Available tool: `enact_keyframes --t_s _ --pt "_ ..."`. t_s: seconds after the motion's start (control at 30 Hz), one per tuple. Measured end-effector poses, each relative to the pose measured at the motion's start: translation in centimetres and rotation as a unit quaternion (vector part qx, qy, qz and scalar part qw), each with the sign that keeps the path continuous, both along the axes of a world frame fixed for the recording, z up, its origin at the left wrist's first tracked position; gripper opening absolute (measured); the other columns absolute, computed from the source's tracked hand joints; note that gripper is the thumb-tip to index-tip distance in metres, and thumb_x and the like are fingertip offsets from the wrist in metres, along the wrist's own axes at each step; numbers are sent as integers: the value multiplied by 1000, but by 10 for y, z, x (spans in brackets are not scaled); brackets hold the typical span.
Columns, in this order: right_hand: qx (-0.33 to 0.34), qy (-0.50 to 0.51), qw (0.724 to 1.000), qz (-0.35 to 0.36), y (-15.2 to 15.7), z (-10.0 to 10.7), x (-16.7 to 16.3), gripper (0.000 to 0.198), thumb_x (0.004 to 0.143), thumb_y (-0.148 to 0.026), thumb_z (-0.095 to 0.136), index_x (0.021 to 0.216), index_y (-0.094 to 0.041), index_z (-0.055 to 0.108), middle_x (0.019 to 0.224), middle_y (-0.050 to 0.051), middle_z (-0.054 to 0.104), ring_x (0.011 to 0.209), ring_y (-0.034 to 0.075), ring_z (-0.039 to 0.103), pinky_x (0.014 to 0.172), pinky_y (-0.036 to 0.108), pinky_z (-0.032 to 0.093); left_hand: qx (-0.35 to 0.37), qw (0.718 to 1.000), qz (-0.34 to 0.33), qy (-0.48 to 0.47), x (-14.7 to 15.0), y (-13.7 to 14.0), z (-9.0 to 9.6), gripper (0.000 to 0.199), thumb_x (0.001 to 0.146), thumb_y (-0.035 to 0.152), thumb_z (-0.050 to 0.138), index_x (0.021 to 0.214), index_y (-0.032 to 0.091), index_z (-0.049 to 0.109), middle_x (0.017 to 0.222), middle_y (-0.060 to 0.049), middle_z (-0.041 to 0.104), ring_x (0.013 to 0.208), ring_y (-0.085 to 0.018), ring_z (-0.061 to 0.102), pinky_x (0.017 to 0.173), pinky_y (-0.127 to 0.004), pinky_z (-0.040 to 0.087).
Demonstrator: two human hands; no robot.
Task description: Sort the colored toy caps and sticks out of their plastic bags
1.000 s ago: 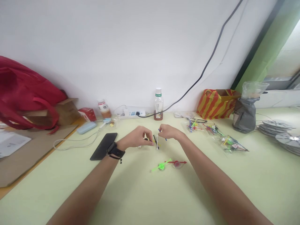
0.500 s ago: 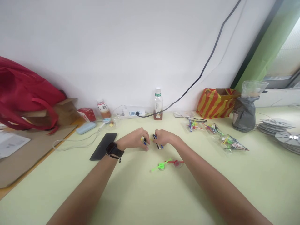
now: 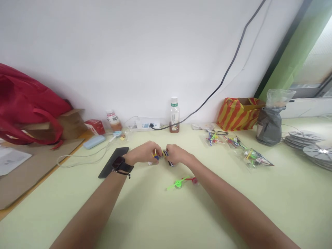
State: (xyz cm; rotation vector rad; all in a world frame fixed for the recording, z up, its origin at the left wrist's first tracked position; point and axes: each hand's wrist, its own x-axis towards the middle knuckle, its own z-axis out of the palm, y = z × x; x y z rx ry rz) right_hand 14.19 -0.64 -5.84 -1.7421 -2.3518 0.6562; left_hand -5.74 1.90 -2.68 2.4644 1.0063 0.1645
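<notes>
My left hand (image 3: 145, 153), with a dark watch (image 3: 123, 164) on the wrist, pinches a small blue and yellow plastic piece (image 3: 156, 157). Close beside it, the curled fingers of my right hand (image 3: 176, 154) grip thin blue, black and white plastic strips (image 3: 169, 162). A bit of yellow shows between the two hands; whether the pieces touch, I cannot tell. On the table nearer me lie a bright green spinner-like piece (image 3: 177, 184) with a round hub and a red one (image 3: 194, 180), partly behind my right forearm.
A black tablet-like slab (image 3: 109, 169) lies left of my hands. Behind stand a drink bottle (image 3: 174, 117) and a power strip (image 3: 145, 123). Bagged coloured parts (image 3: 255, 159) lie to the right, near a striped bag (image 3: 238, 114). A black cable (image 3: 220, 83) hangs across the wall.
My right hand has moved left with the strips, closing the gap to my left hand. The left hand has shifted slightly left and its piece has turned.
</notes>
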Motion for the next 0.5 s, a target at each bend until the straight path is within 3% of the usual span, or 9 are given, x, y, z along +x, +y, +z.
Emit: enact_keyframes --t_s 0.23,0.4,0.5 --pt "23 32 999 -1 6 1 5 27 83 -30 70 107 -18 67 114 13 71 98 23 68 67 25 44 -27 999 1 -18 -6 7 -4 22 71 18 73 92 21 79 85 -3 76 81 -20 69 68 -25 48" --pt "17 70 997 1 9 4 7 11 81 -22 71 90 -15 71 103 12 73 92 23 68 71 26 47 -51 998 -2 -49 -8 6 1 17 76 22 74 91 19 78 80 -4 75 74 -18 69 63 -23 47" --pt "13 118 993 13 7 11 5 12 89 -21 65 98 -16 70 104 10 73 88 19 70 71 24 50 -48 992 -4 -117 -6 3 10 18 81 31 75 92 17 77 84 -6 76 76 -18 69 68 -25 51"
